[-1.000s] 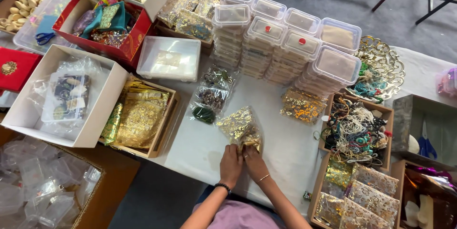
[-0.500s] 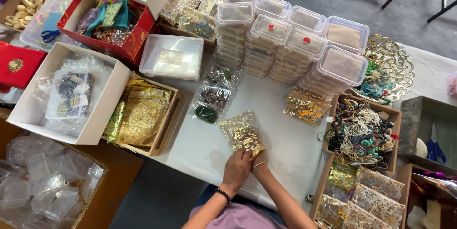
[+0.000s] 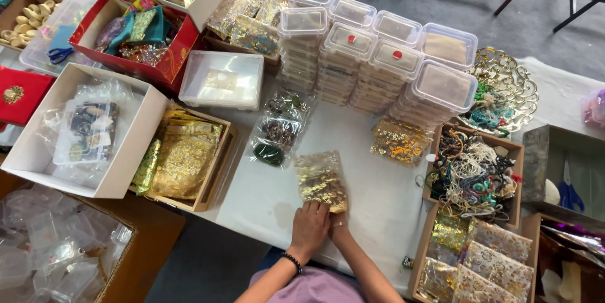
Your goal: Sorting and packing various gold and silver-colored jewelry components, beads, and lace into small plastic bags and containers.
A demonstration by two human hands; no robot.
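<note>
The gold-patterned pouch, lifted a moment ago, is now laid flat on the worktop, its near edge pressed down by left hand and right hand, grip closed on it.

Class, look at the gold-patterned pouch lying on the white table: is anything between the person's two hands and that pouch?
Nothing visible is. The left hand and right hand both rest at the near edge of the gold pouch, touching it. The clear bags of beads lie beyond and to its left on the table, apart from it.
</note>
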